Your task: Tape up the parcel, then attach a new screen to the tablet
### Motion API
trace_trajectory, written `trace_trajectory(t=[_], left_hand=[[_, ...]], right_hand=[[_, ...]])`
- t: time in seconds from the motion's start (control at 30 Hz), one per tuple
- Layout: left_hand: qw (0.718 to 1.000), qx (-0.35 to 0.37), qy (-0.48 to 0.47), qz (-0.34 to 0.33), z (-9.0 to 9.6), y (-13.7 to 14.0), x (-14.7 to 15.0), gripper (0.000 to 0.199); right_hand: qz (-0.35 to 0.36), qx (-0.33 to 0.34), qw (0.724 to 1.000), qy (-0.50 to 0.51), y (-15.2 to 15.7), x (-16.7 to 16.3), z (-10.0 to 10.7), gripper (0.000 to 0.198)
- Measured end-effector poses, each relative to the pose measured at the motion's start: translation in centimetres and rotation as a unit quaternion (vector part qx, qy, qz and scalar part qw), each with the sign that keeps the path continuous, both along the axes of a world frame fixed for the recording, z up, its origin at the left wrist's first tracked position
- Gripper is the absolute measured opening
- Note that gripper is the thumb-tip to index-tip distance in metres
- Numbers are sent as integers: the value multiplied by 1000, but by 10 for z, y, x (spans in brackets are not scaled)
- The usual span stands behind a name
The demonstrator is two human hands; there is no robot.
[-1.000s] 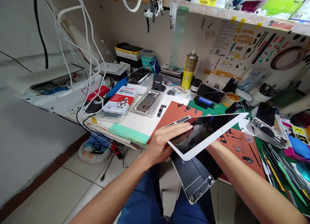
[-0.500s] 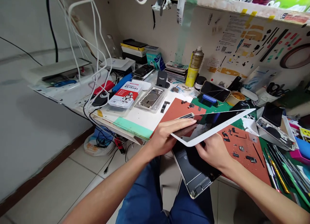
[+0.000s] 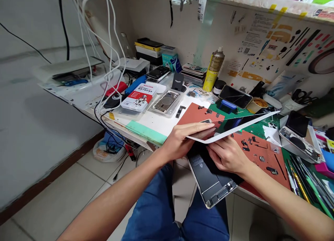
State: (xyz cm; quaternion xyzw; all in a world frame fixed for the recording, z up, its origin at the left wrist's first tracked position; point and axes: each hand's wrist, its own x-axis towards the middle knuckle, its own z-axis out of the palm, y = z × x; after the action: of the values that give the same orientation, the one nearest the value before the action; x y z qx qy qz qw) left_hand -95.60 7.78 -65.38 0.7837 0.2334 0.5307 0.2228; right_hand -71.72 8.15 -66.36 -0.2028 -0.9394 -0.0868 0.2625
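Observation:
A white-bordered tablet screen [image 3: 235, 128] stands tilted up over an opened tablet body [image 3: 211, 180], whose black battery and inner parts show. My left hand [image 3: 182, 138] is closed on the screen's left end, fingers stretched together over its glass. Below the screen's near edge is my right hand [image 3: 228, 154], its fingers curled under the panel; what its fingertips touch is hidden. The tablet body sticks out over the bench edge, above my lap. Its far part is covered by the screen and my hands.
Small phone parts lie on the orange mat [image 3: 278, 150]. Tweezers and thin tools [image 3: 300, 185] are at the right. A phone housing [image 3: 166, 101] in a clear tray, a white-and-red battery box [image 3: 140, 96] and a yellow spray can [image 3: 214, 70] stand further back. White cables [image 3: 111, 35] hang at left.
The screen has tipped to a flatter angle, its near edge rising in view. My right hand has shifted slightly left and up beneath it. The whole view has turned a little left.

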Motion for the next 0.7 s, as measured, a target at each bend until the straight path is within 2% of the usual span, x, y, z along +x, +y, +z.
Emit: trace_trajectory(t=[0.43, 0.7], left_hand=[[1000, 20, -16, -10, -1, 1, 0, 42], [999, 23, -11, -45, -14, 4, -1, 47]], right_hand=[[-8, -3, 1000, -11, 9, -4, -8, 20], [-23, 30, 998, -52, 10, -2, -17, 25]])
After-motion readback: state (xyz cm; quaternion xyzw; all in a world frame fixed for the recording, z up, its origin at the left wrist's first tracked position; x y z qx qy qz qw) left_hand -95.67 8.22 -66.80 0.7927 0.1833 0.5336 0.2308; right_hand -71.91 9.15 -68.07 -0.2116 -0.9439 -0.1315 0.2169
